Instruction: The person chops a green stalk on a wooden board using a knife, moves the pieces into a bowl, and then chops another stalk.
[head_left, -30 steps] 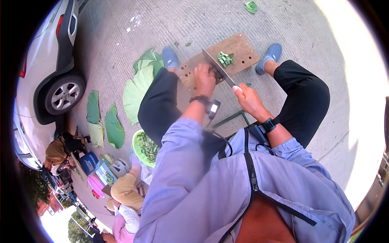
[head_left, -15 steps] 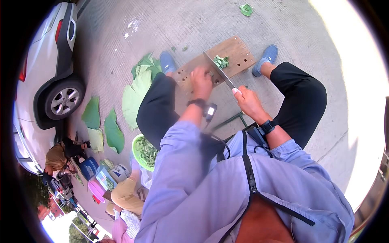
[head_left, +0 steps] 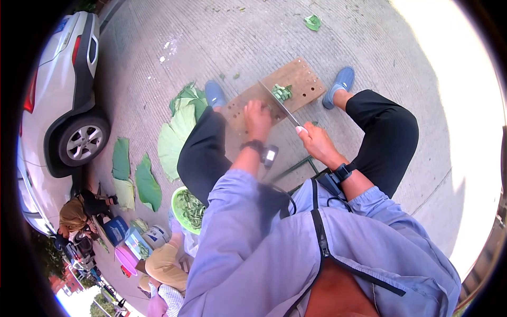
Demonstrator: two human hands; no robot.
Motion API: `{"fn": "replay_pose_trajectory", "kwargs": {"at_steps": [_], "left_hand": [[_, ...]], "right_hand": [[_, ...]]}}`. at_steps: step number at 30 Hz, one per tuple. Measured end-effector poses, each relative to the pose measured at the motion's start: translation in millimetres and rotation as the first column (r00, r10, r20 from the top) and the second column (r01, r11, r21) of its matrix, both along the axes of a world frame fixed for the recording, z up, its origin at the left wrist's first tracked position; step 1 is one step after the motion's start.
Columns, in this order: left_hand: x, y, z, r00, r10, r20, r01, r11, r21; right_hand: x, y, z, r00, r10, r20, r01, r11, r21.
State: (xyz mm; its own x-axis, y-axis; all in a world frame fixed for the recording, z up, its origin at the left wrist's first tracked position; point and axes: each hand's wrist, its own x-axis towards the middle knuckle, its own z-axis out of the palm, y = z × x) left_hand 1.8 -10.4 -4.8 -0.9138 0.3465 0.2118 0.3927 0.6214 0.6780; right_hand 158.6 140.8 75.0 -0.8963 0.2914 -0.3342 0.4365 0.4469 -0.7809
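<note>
A wooden board (head_left: 302, 75) with small holes lies low between my feet. My right hand (head_left: 318, 143) is closed around the handle of a kitchen knife (head_left: 282, 107), whose long blade slants over the board. Just right of the blade sits a small pile of cut green pieces (head_left: 282, 93). My left hand (head_left: 257, 121) is left of the blade, over the board, with its fingers curled together. Whatever those fingers grip is blurred and mostly hidden.
Large green leaves (head_left: 182, 127) lie by my left foot, others (head_left: 148, 182) further left. A green bowl (head_left: 189, 210) of chopped greens stands by my left leg. A seated person's leg (head_left: 165, 261), a pink basin (head_left: 127, 260) and a white bucket (head_left: 157, 236) are lower left; a car (head_left: 63, 90) is parked beyond.
The whole view has shifted, so the board and both hands appear slightly lower and further left. Hands, knife and cut pieces keep nearly the same places relative to the board.
</note>
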Motion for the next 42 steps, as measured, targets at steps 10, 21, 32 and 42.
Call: {"fn": "replay_pose_trajectory", "kwargs": {"at_steps": [10, 21, 32, 42], "left_hand": [[-0.4, 1.5, -2.4, 1.0, 0.008, -0.021, -0.008, 1.0, 0.007], [0.8, 1.4, -0.7, 1.0, 0.008, -0.029, -0.007, 1.0, 0.016], [1.5, 0.9, 1.6, 1.0, 0.004, -0.007, -0.004, 1.0, 0.027], [1.7, 0.5, 2.1, 1.0, 0.002, -0.008, -0.002, 1.0, 0.015]], "right_hand": [[-1.3, -0.5, 2.4, 1.0, -0.002, -0.007, 0.002, 1.0, -0.021], [-0.3, -1.3, 1.7, 1.0, 0.008, -0.02, -0.008, 1.0, -0.017], [-0.8, -2.2, 6.0, 1.0, 0.02, -0.015, -0.021, 1.0, -0.018], [-0.8, -2.5, 5.9, 1.0, 0.019, -0.001, -0.019, 1.0, -0.016]]}}
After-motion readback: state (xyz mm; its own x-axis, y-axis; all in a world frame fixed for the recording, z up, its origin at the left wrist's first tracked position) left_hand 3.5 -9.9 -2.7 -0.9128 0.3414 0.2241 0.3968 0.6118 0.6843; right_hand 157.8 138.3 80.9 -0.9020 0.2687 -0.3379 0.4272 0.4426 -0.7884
